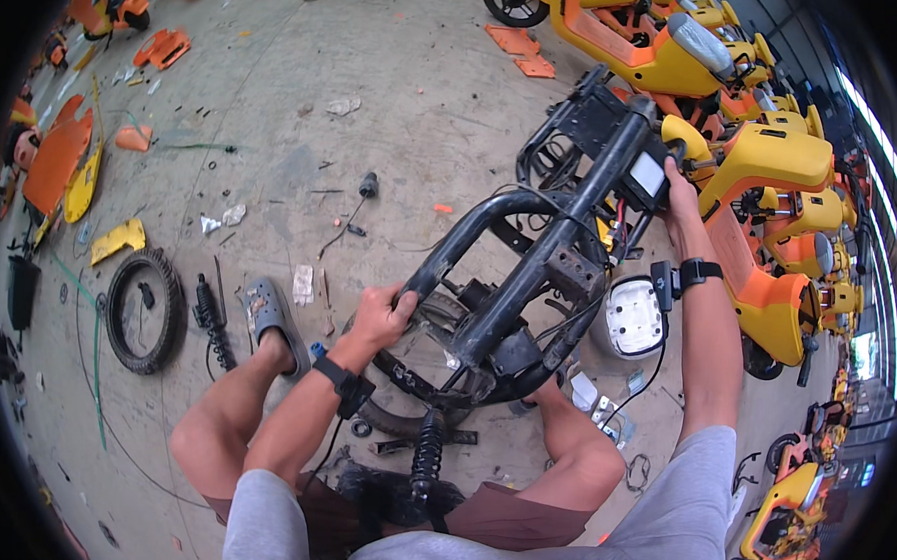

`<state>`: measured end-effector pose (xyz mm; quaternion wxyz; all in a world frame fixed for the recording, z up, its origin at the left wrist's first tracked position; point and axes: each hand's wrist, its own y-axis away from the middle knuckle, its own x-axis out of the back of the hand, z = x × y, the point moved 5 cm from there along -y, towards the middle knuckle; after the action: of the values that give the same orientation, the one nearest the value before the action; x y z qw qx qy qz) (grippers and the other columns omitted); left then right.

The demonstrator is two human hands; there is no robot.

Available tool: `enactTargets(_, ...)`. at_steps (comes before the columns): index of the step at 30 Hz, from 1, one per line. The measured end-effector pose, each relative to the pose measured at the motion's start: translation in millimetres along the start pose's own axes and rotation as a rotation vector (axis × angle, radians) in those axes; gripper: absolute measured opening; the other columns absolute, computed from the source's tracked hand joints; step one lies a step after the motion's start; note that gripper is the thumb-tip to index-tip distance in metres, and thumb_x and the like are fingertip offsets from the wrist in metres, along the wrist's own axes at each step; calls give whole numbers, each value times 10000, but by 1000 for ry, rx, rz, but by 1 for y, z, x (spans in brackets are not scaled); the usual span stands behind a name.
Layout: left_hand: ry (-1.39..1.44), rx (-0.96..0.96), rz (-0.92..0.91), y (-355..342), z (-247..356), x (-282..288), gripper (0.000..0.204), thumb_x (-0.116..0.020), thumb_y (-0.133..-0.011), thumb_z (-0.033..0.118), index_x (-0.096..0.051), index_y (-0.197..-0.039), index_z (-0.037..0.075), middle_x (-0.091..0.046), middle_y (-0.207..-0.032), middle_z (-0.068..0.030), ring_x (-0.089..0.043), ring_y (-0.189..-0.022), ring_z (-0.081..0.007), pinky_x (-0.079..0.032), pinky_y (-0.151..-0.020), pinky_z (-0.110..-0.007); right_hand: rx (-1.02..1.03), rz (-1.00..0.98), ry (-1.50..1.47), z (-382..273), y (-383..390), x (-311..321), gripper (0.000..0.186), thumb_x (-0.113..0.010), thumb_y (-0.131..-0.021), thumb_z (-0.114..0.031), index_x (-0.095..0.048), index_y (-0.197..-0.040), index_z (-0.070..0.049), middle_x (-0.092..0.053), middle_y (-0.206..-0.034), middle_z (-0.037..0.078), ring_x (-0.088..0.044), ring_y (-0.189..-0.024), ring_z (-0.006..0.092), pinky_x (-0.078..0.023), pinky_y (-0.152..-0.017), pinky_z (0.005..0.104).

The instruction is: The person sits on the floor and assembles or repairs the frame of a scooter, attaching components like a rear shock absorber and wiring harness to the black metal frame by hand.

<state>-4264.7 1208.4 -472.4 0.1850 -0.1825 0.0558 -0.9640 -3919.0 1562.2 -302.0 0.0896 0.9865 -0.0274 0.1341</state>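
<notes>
A black tubular scooter frame (584, 209) is held tilted in front of me, running from near my knees up toward the far right. My left hand (378, 318) is closed round its curved tube on the near left. At the far end my right hand (679, 205) grips the frame's side beside a black box with a pale label (649, 174); some of its fingers are hidden behind. Loose wires hang around the middle of the frame. From its near end a coil shock absorber (427, 458) reaches down between my legs. Part of a wheel shows beneath the frame.
Left of me lie a loose tyre (118, 319), another shock absorber (210, 315) and a yellow panel piece (118, 240). A white-lined shell (634, 317) sits below my right wrist. Rows of yellow scooters (764, 166) stand on the right. Orange panels (58, 162) lie far left.
</notes>
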Motion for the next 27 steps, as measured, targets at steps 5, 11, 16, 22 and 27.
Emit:
enactTargets(5, -35, -102, -166, -15, 11, -16, 528, -507, -913, 488, -636, -818, -15, -527, -610, -241, -560, -615, -444, -440, -567, -457, -65, 100, 6, 19, 24, 47, 565, -559, -938, -511, -576, -1207, -15, -653, -1071, 101, -631, -948, 250, -483, -835, 464)
enactTargets(11, -54, -182, -130, -21, 28, -31, 537, -473, -945, 479, -620, -836, -26, -514, -598, -225, -545, -566, -393, -425, -558, -439, -90, 112, -122, 42, 25, 77, 534, -562, -932, -528, -582, -1198, -66, -629, -1111, 75, -601, -980, 240, -474, -815, 475)
enactTargets(16, 7, 61, 20, 0, 18, -18, 494, -447, -1002, 450, -576, -922, -20, -479, -637, -142, -485, -608, -223, -403, -591, -384, -98, 137, 30, 30, 39, 44, 583, -535, -919, -552, -641, -1132, -20, -648, -1100, 114, -605, -1029, 260, -439, -936, 453)
enactTargets(22, 61, 242, -15, 3, 35, -26, 585, -410, -1021, 504, -571, -1081, -55, -556, -906, -58, -458, -872, -145, -401, -837, -292, -31, 136, 186, 56, 1, 72, 657, -517, -903, -611, -592, -1227, -45, -623, -1147, 86, -567, -1086, 240, -480, -864, 480)
enactTargets(27, 59, 304, -32, 1, 31, -12, 653, -469, -998, 503, -565, -1232, -98, -649, -1118, -147, -564, -1025, -196, -411, -961, -307, 111, 27, 214, 22, 72, 63, 589, -683, -824, -474, -653, -1156, 12, -670, -1081, 116, -632, -957, 227, -526, -759, 382)
